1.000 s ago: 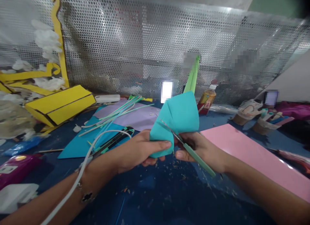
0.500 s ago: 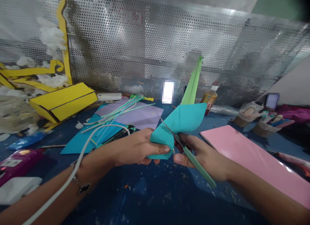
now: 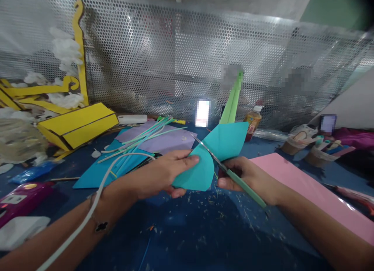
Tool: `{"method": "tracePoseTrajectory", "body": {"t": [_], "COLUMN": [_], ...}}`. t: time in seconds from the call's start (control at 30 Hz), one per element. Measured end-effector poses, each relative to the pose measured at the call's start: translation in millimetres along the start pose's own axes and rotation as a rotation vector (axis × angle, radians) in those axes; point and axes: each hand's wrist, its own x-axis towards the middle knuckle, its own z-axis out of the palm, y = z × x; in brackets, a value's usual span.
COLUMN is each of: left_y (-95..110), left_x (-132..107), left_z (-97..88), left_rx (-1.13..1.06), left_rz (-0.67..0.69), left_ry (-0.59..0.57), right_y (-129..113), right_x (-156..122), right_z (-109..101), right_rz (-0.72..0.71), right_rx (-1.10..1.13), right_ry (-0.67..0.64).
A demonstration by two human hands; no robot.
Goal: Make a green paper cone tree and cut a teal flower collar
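Note:
In the head view, a sheet of turquoise paper [image 3: 229, 140] with a crease is held up over the dark blue table. My left hand [image 3: 172, 168] pinches its lower left part, thumb on top and fingers beneath. My right hand [image 3: 248, 177] is closed on green-handled scissors [image 3: 245, 187]. Their metal blade lies across the paper, pointing up and to the left. The lower piece of paper curves to a rounded edge beside the blade. My right fingers are partly hidden behind the handle and the paper.
Pink paper [image 3: 306, 193] lies at right, with cups of pens [image 3: 323, 154] behind it. Thin strips [image 3: 140, 140] rest on purple paper [image 3: 157, 140] and blue paper [image 3: 90, 173] at left. A bottle [image 3: 253, 121] stands behind. A white cable [image 3: 99, 193] crosses my left forearm.
My left thumb has shifted up and left on the paper, and its lower piece has flattened out. My right hand with the scissors has moved slightly right.

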Motion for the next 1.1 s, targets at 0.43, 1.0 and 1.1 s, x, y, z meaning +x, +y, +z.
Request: {"method": "tracePoseTrajectory", "body": {"t": [0.43, 1.0, 1.1], "left_y": [13.6, 10.1, 6.2], "left_x": [-6.0, -4.6, -0.5], "left_z": [-9.6, -18.0, -19.0], "left_rx": [0.261, 0.273, 0.266], "left_rz": [-0.127, -0.168, -0.143], "left_ry": [-0.158, -0.254, -0.118], "right_y": [4.8, 6.4, 15.9], "right_x": [-2.3, -2.7, 1.8], "right_z": [0.3, -8.6, -11.1], "right_rz": [0.101, 0.154, 0.138], "right_rx": [-0.057, -0.205, -0.121], "right_ry": [-0.105, -0.108, -0.028]}}
